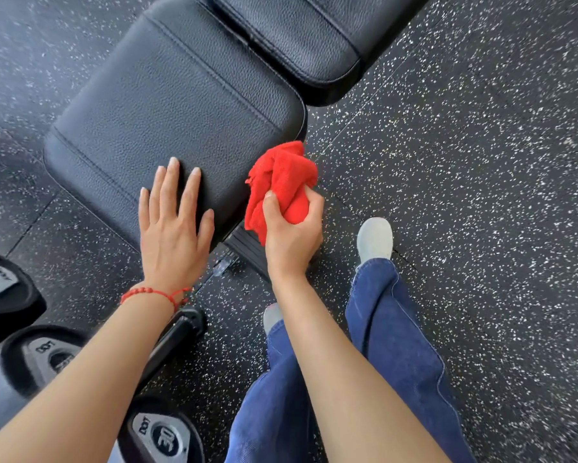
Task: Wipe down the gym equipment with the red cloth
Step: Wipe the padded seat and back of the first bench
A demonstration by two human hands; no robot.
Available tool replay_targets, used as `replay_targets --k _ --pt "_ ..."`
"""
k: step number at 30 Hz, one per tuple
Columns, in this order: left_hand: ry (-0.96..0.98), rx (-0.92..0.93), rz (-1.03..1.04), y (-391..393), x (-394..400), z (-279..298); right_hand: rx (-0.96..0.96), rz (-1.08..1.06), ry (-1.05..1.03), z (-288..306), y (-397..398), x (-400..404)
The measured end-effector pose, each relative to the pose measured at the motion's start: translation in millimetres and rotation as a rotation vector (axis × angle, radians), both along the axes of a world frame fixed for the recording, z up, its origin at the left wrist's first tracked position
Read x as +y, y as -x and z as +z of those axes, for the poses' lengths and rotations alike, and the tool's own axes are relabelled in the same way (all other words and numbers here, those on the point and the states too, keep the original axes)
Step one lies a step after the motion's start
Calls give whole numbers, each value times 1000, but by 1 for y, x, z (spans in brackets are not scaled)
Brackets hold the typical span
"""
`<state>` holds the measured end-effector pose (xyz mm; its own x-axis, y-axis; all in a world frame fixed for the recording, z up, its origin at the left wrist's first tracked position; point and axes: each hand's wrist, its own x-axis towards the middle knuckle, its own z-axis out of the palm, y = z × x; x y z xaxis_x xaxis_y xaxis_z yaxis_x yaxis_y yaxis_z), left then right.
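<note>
On the near end of the bench, the left hand (174, 225) lies palm down with fingers spread wide and flat against the seat pad (167, 105), holding nothing. A red bracelet (154, 294) circles its wrist. The seat pad is black, grained and stitched, with rounded corners; it runs diagonally from lower left to upper right. Beyond it, across a narrow gap, lies a second black pad (291, 31), the back pad of the same bench.

Just beside the seat pad's right corner, the right hand (292, 235) grips the cloth (279, 183). The fingers are curled tightly around the lower part of the bunched fabric and the thumb presses across its front. The cloth is red and crumpled; its free upper folds rise above the fist and lie close to the pad's corner, though whether they touch the edge cannot be told. Most of the cloth hangs over the floor (464, 162) rather than over the pad.

Below the seat's near edge a ribbed black bench foot (247, 250) shows between the two hands. The floor is black rubber with white flecks. At lower left stand three dumbbells (162, 436), end caps facing up, the nearest marked 30. The person wears blue jeans (391, 329) and pale shoes (374, 238), the right foot placed forward beside the bench.
</note>
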<state>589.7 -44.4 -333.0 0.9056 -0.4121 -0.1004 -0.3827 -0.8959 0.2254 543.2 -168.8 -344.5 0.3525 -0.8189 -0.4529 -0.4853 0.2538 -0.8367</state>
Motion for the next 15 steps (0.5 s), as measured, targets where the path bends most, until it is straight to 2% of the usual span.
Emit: replay_targets --k 8,15 --pt "11 9 4 8 39 1 51 145 -134 5 45 76" --pt "-8 34 2 17 65 6 61 172 -148 7 54 89"
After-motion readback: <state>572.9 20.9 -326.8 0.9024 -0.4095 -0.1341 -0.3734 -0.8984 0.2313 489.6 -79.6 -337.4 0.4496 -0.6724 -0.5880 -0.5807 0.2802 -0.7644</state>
